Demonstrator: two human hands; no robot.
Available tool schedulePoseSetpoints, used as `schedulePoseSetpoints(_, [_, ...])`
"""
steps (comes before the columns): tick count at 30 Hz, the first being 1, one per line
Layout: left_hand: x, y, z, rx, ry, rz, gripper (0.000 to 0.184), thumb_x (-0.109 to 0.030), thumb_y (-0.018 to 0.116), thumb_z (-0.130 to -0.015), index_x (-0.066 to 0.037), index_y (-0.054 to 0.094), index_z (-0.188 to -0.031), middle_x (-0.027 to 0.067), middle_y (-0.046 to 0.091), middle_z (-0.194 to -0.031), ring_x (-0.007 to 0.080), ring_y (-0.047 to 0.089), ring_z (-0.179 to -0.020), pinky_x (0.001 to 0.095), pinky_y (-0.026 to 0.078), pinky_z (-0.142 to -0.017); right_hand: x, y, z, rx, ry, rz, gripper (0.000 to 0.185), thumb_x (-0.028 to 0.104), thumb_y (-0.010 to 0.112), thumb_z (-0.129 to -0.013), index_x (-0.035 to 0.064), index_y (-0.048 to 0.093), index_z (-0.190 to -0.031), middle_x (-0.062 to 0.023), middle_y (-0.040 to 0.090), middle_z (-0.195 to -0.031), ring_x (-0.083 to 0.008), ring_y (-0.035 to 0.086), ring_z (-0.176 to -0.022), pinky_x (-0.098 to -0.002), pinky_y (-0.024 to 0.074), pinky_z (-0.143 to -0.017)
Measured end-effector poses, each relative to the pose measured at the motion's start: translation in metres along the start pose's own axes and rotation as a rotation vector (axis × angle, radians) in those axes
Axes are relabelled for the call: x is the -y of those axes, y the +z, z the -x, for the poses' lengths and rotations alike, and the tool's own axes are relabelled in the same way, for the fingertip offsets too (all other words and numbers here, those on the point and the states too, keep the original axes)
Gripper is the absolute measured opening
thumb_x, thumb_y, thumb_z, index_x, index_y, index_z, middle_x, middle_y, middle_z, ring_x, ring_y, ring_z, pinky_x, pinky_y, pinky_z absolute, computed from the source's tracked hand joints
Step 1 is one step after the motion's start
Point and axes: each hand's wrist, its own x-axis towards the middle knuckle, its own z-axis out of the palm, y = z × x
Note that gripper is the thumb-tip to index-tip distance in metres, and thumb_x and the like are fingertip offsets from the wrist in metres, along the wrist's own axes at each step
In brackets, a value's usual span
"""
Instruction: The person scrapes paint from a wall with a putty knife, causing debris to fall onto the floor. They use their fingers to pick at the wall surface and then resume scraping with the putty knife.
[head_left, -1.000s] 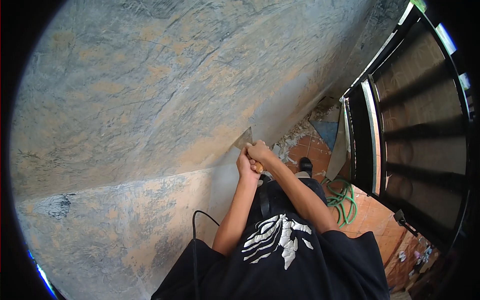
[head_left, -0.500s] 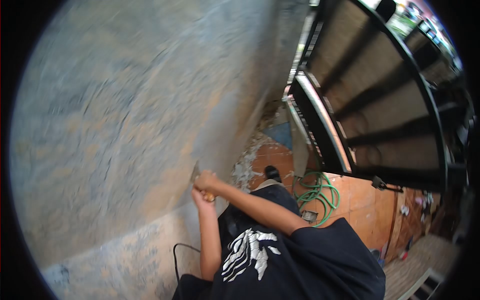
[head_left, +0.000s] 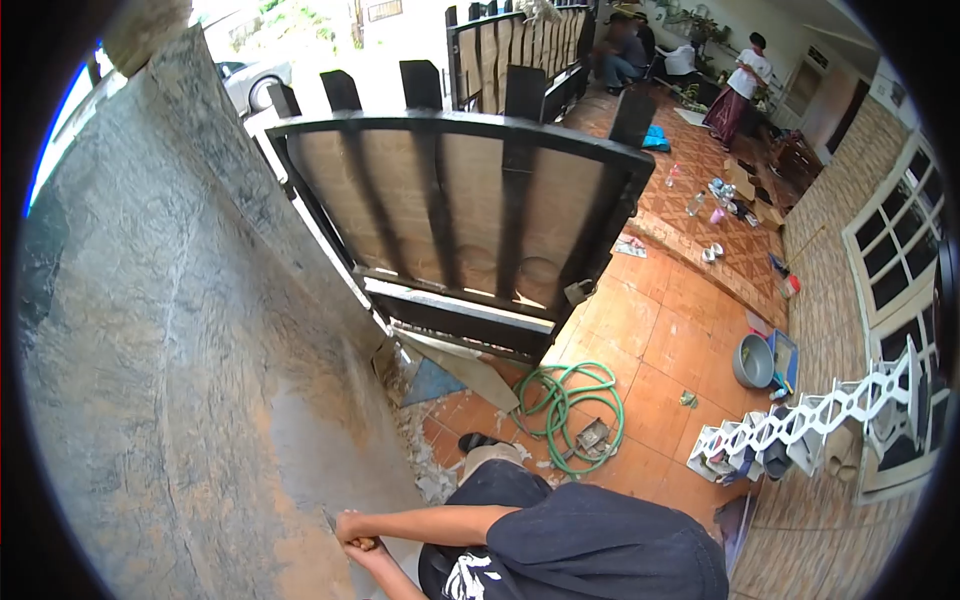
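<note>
Both hands are together at the lower left, close against the grey and tan wall point(head_left: 240, 400). My right hand point(head_left: 348, 525) is closed on the scraper, near its blade. Just below it my left hand point(head_left: 362, 551) is wrapped around the wooden handle point(head_left: 368, 543). Only a small dark part of the scraper blade point(head_left: 329, 520) shows, at the wall surface. My fingers hide most of the tool.
A black gate point(head_left: 460, 200) stands ahead, with a coiled green hose point(head_left: 570, 415) and plaster debris point(head_left: 425, 460) on the tiles. A white folding rack point(head_left: 800, 425) and grey basin point(head_left: 753, 361) are at the right. Several people are at the back.
The view has swung up and to the right, bringing the yard, rack and people into sight. Both hands, still on the scraper, now appear lower and further left in the view.
</note>
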Motion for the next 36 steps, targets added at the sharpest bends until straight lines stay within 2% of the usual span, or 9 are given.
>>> schedulePoseSetpoints(3, [-0.002, -0.041, -0.031, 0.476, -0.096, 0.089, 0.035, -0.014, 0.036, -0.088, 0.007, 0.047, -0.113, 0.0183, 0.053, -0.117, 0.0256, 0.054, -0.110, 0.0370, 0.040, -0.102, -0.002, 0.004, -0.014, 0.087, 0.044, 0.041, 0.048, 0.015, 0.056, -0.076, 0.0053, 0.034, -0.118, -0.0176, 0.060, -0.095, -0.0209, 0.059, -0.074, -0.0324, 0.0491, -0.067])
schedulePoseSetpoints(6, [-0.005, -0.013, -0.008, 0.123, -0.062, 0.052, 0.034, -0.014, 0.036, -0.089, 0.007, 0.047, -0.113, 0.0184, 0.053, -0.116, 0.0255, 0.054, -0.110, 0.0368, 0.040, -0.102, -0.021, 0.022, -0.071, 0.270, 0.098, 0.173, 0.079, 0.022, 0.060, -0.079, 0.0090, 0.019, -0.146, -0.0189, 0.059, -0.113, -0.0185, 0.058, -0.086, -0.0309, 0.0483, -0.073])
schedulePoseSetpoints(15, [-0.004, 0.038, 0.026, -0.049, -0.105, 0.140, 0.034, -0.015, 0.036, -0.089, 0.007, 0.047, -0.112, 0.0188, 0.054, -0.116, 0.0252, 0.054, -0.109, 0.0362, 0.040, -0.103, 0.014, 0.001, 0.035, -0.007, 0.058, -0.047, 0.012, 0.012, 0.050, -0.077, 0.0031, 0.049, -0.085, -0.0160, 0.060, -0.073, -0.0244, 0.057, -0.057, -0.0362, 0.0464, -0.054])
schedulePoseSetpoints(19, [-0.003, 0.020, 0.004, -0.067, -0.126, 0.137, 0.034, -0.016, 0.035, -0.089, 0.008, 0.049, -0.110, 0.0198, 0.056, -0.111, 0.0261, 0.057, -0.104, 0.0378, 0.043, -0.100, 0.019, 0.001, 0.032, -0.049, 0.051, -0.059, 0.026, 0.008, 0.046, -0.077, 0.0005, 0.062, -0.058, -0.0147, 0.060, -0.055, -0.0271, 0.056, -0.044, -0.0386, 0.0456, -0.046])
schedulePoseSetpoints(23, [-0.003, 0.029, -0.006, -0.210, -0.116, 0.088, 0.035, -0.018, 0.036, -0.088, 0.007, 0.049, -0.109, 0.0184, 0.057, -0.107, 0.0256, 0.058, -0.099, 0.0373, 0.045, -0.095, 0.025, -0.004, 0.015, 0.011, 0.132, -0.082, 0.026, 0.007, 0.046, -0.077, 0.0007, 0.062, -0.057, -0.0161, 0.060, -0.056, -0.0281, 0.056, -0.044, -0.0387, 0.0450, -0.045])
schedulePoseSetpoints(26, [-0.007, 0.039, -0.007, -0.305, -0.115, 0.048, 0.035, -0.020, 0.037, -0.088, 0.006, 0.049, -0.109, 0.0174, 0.057, -0.104, 0.0252, 0.059, -0.096, 0.0370, 0.047, -0.092, 0.033, -0.005, 0.020, -0.105, 0.185, -0.093, 0.025, 0.007, 0.047, -0.076, 0.0006, 0.062, -0.056, -0.0161, 0.060, -0.056, -0.0271, 0.058, -0.046, -0.0389, 0.0466, -0.046])
schedulePoseSetpoints(28, [-0.011, 0.044, -0.011, -0.340, -0.126, 0.092, 0.028, -0.017, 0.036, -0.087, 0.003, 0.056, -0.090, 0.0159, 0.061, -0.085, 0.0228, 0.062, -0.072, 0.0371, 0.053, -0.077, 0.050, -0.026, 0.027, 0.007, 0.249, -0.135, 0.023, 0.007, 0.049, -0.076, 0.0000, 0.061, -0.057, -0.0141, 0.059, -0.055, -0.0270, 0.061, -0.051, -0.0418, 0.0465, -0.045])
schedulePoseSetpoints(32, [-0.018, 0.028, -0.024, -0.361, -0.121, 0.109, 0.027, -0.014, 0.036, -0.084, -0.001, 0.054, -0.069, 0.0125, 0.057, -0.065, 0.0203, 0.056, -0.050, 0.0337, 0.053, -0.063, 0.019, -0.010, -0.018, 0.009, 0.226, -0.059, 0.023, 0.009, 0.050, -0.076, 0.0028, 0.065, -0.059, -0.0153, 0.063, -0.061, -0.0263, 0.063, -0.058, -0.0417, 0.0495, -0.052])
schedulePoseSetpoints(36, [-0.018, 0.026, -0.038, -0.396, -0.155, 0.090, 0.028, -0.013, 0.036, -0.083, -0.003, 0.050, -0.061, 0.0101, 0.053, -0.057, 0.0180, 0.050, -0.043, 0.0300, 0.050, -0.059, -0.017, -0.003, -0.046, -0.008, 0.187, 0.131, 0.023, 0.009, 0.050, -0.077, 0.0014, 0.065, -0.061, -0.0154, 0.064, -0.062, -0.0269, 0.063, -0.059, -0.0423, 0.0496, -0.053])
